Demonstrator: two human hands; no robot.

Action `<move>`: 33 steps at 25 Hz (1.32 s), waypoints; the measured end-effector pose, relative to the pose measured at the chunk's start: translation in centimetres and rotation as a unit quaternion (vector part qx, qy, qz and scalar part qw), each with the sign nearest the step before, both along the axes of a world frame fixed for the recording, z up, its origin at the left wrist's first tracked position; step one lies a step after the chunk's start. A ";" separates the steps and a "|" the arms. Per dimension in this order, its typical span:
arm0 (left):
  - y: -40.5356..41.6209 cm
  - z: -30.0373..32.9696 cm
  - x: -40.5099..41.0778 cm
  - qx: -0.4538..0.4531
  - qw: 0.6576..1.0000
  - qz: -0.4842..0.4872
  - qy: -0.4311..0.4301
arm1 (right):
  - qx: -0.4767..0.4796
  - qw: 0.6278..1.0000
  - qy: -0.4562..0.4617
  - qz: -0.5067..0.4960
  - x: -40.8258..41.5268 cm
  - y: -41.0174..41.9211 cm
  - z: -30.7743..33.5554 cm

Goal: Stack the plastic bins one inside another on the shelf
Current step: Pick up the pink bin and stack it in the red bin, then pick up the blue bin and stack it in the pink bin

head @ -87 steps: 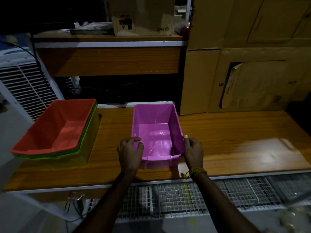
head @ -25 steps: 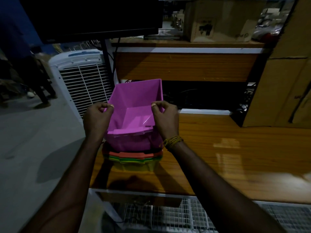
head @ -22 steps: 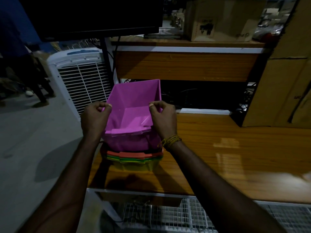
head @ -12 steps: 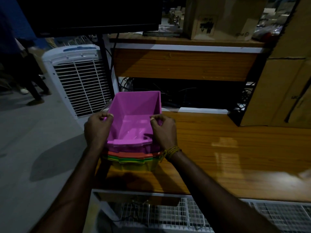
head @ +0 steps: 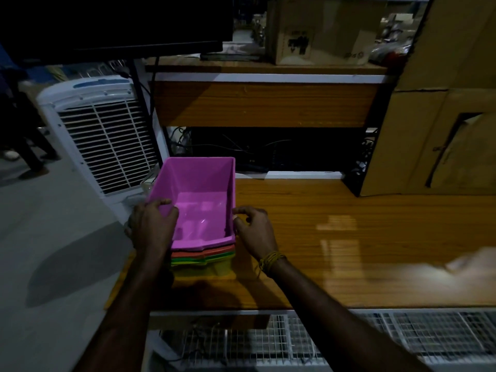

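Pink bin sits nested in the orange, green and yellow bins at the left end of the wooden shelf. Our left hand clamps its left rim; our right hand hangs open just beside the right wall. Risk: the stack stands near the shelf edge, so a one-sided shove could slide it off.

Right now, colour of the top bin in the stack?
Pink top bin, clearest in the head view.

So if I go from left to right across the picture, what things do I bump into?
White cooler → left hand → pink bin → right hand → bare wooden shelf → cardboard boxes.
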State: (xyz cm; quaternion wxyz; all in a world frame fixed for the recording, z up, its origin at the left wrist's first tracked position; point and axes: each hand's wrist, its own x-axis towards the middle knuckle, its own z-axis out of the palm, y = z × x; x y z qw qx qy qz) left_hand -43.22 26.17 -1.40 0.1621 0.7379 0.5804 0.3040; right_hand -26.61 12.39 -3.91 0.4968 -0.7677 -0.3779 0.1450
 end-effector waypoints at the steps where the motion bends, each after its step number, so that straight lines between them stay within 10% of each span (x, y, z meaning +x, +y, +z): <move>1: -0.8 -0.1 1.0 0.015 1.000 -0.006 -0.007 | 0.001 1.000 -0.007 -0.003 0.8 -0.9 0.0; 9: -14.5 -1.0 15.7 0.050 0.972 -0.200 -0.116 | -0.028 0.998 -0.012 -0.055 11.3 -12.8 -0.8; 22: -41.7 -7.8 41.4 -0.103 0.891 -0.443 -0.021 | -0.083 0.956 0.023 -0.280 31.2 -42.0 -3.9; 33: -47.9 -8.9 56.4 -0.101 0.843 -0.526 0.045 | -0.111 0.929 0.024 -0.353 43.2 -49.1 -6.3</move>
